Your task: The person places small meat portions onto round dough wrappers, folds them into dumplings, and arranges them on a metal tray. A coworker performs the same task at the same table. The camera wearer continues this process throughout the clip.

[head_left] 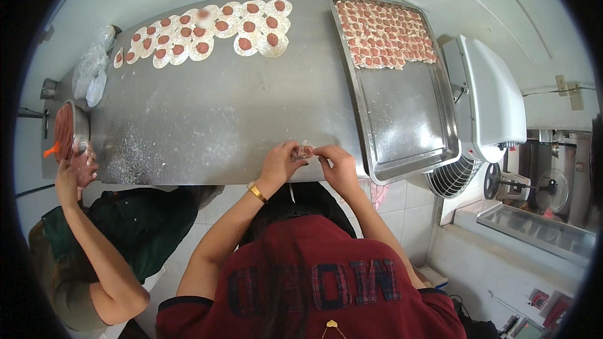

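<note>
Dumpling (302, 152): in the head view I see it pale, pink showing, unevenly folded, mid-frame over the near part of the tabletop (232, 113).
Grasp: left hand (281, 161) holds it; right hand (338, 164) pinches its right side.

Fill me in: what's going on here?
The person's left hand and right hand hold one dumpling at the near edge of the steel table. Rows of dumplings cover the far part of a metal tray. Meat-topped round wrappers lie left of it. A co-worker's hands are at a bowl of meat.
</note>
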Demonstrator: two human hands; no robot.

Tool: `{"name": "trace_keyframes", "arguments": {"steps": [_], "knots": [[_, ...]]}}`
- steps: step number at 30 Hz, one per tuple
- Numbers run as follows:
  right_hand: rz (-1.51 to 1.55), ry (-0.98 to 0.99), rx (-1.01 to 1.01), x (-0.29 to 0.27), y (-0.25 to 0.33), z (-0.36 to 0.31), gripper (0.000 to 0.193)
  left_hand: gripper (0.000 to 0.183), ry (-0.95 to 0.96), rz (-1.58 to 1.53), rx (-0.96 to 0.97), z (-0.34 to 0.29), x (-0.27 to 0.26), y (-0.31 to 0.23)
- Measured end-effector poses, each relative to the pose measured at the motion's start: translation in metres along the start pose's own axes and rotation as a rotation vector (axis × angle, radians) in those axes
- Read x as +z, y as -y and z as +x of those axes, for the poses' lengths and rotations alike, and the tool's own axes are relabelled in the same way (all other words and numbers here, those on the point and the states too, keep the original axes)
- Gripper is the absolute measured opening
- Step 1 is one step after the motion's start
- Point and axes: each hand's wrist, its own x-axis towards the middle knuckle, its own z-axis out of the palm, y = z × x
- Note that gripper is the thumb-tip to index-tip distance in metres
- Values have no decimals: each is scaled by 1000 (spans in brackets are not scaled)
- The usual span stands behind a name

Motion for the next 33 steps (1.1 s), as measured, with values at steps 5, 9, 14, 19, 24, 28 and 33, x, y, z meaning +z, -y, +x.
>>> {"name": "trace_keyframes", "arguments": {"steps": [5, 9, 14, 19, 24, 28, 33], "knots": [[-6, -8, 168, 3, -22, 3, 31, 37, -12, -220, 53, 2, -8, 1], [88, 60, 252, 18, -32, 5, 33, 39, 94, -342, 100, 10, -9, 3], [125, 38, 181, 30, -28, 4, 26, 27, 67, -215, 106, 10, -4, 2], [-25, 27, -29, 28, -24, 7, 30, 26, 13, -15, 134, 6, 1, -1], [72, 23, 128, 27, -24, 1, 33, 24, 26, -266, -29, 2, 1, -1], [126, 8, 119, 36, -26, 2, 31, 25, -12, -132, 72, 4, 2, -1], [-24, 5, 11, 31, -28, 4, 34, 24, 60, -157, 30, 6, -1, -2]]}}
